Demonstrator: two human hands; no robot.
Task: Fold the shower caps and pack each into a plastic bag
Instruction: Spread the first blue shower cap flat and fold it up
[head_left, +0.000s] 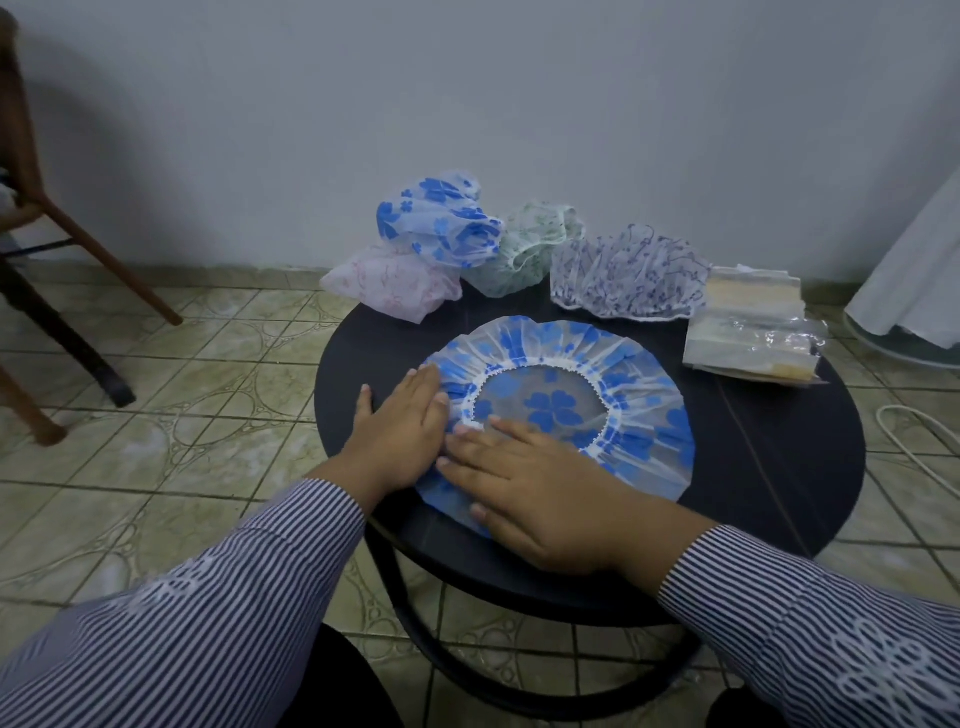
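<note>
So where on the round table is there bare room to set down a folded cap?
Bare top lies right of the flattened blue cap, below the plastic bags, and a smaller patch left of the left hand. The far edge is crowded with bunched caps.

Round dark table on tiled floor. Flat at centre: blue-flowered shower cap, opening up (elastic rim visible). Along far edge, left to right: pink cap, second blue-flowered cap resting on it, green cap, purple-patterned cap. Right edge: stack of plastic bags.
</note>
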